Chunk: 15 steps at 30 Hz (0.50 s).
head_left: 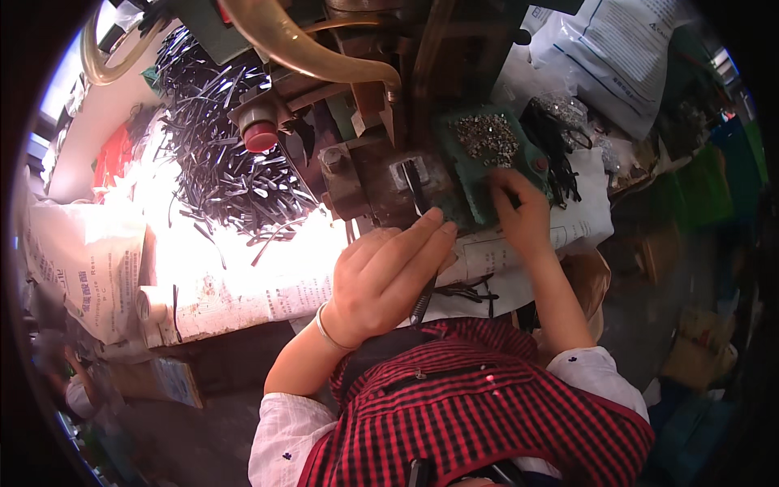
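Several left fingers grip a black strip; the right fingers (parted, hold unclear) curl at a green tray.

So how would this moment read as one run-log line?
Left hand: holding slim black strip | Right hand: at green tray of small metallic pieces | Nearby: pile of black strips, red push button

1. Slim black strip, pointing forward at a slight slant, its far end over a small pale plate, held in the left hand.
2. Small shiny metallic pieces, heaped loosely in a green tray.
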Tool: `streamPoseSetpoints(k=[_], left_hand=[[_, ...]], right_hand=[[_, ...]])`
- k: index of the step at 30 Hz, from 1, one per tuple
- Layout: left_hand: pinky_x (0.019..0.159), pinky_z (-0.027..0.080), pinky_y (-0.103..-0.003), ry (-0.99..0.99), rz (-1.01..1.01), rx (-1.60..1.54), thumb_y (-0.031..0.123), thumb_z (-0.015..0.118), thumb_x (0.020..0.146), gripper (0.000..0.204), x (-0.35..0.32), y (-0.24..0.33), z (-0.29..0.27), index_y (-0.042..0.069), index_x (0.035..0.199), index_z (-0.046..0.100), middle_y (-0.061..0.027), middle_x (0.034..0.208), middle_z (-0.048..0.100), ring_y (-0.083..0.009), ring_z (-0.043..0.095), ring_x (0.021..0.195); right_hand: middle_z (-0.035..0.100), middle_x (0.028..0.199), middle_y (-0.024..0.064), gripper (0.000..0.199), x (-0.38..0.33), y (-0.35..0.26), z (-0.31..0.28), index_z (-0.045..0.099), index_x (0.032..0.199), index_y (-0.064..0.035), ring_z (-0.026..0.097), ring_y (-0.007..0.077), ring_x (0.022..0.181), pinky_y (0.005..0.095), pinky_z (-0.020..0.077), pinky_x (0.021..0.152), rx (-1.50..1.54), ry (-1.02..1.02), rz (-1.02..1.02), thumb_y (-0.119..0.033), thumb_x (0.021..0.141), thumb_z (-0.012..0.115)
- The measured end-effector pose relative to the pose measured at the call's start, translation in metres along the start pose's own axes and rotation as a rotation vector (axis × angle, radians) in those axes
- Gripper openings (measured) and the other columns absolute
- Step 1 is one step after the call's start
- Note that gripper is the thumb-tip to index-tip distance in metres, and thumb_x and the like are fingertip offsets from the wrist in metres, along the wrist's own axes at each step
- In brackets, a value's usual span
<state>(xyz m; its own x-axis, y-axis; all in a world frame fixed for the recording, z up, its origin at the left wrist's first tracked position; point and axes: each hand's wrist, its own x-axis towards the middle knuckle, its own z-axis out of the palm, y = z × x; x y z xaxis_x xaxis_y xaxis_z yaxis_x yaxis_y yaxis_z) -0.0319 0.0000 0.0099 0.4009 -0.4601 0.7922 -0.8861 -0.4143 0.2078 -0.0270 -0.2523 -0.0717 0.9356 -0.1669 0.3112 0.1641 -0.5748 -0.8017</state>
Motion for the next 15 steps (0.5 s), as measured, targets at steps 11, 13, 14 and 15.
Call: streamPoseSetpoints(k=[11,13,14,15], left_hand=[[0.057,0.054,-0.028,0.079,0.037,0.030,0.003,0.082,0.071,0.033,0.003,-0.003,0.014,0.003,0.102,0.073,-0.0107,0.101,0.073,-0.0171,0.066,0.067],[0.057,0.054,-0.028,0.073,0.030,0.023,0.002,0.082,0.071,0.032,0.001,-0.003,0.014,0.003,0.102,0.072,-0.0110,0.103,0.073,-0.0174,0.066,0.067],[0.058,0.054,-0.028,0.077,0.027,0.008,0.002,0.082,0.071,0.032,0.000,-0.003,0.014,0.003,0.102,0.072,-0.0112,0.105,0.073,-0.0176,0.066,0.068],[0.058,0.054,-0.028,0.081,0.024,-0.005,0.002,0.082,0.071,0.033,-0.001,-0.002,0.016,0.003,0.103,0.072,-0.0114,0.106,0.073,-0.0177,0.067,0.069]], right_hand=[[0.071,0.096,0.0114,0.017,0.019,0.008,-0.018,0.071,0.102,-0.0041,0.068,0.0235,0.089,0.0330,0.0511,0.081,-0.076,0.065,0.161,-0.009,0.086,0.069],[0.068,0.095,0.0126,0.016,0.012,0.007,-0.016,0.071,0.099,-0.0048,0.065,0.0282,0.093,0.0378,0.0503,0.083,-0.214,-0.001,0.061,-0.010,0.084,0.071],[0.066,0.095,0.0131,0.017,0.010,0.004,-0.013,0.071,0.098,-0.0052,0.064,0.0305,0.094,0.0402,0.0498,0.084,-0.274,-0.032,0.004,-0.011,0.082,0.072],[0.065,0.095,0.0132,0.015,0.008,0.002,-0.011,0.070,0.096,-0.0048,0.063,0.0319,0.095,0.0409,0.0492,0.084,-0.330,-0.006,-0.043,-0.010,0.082,0.072]])
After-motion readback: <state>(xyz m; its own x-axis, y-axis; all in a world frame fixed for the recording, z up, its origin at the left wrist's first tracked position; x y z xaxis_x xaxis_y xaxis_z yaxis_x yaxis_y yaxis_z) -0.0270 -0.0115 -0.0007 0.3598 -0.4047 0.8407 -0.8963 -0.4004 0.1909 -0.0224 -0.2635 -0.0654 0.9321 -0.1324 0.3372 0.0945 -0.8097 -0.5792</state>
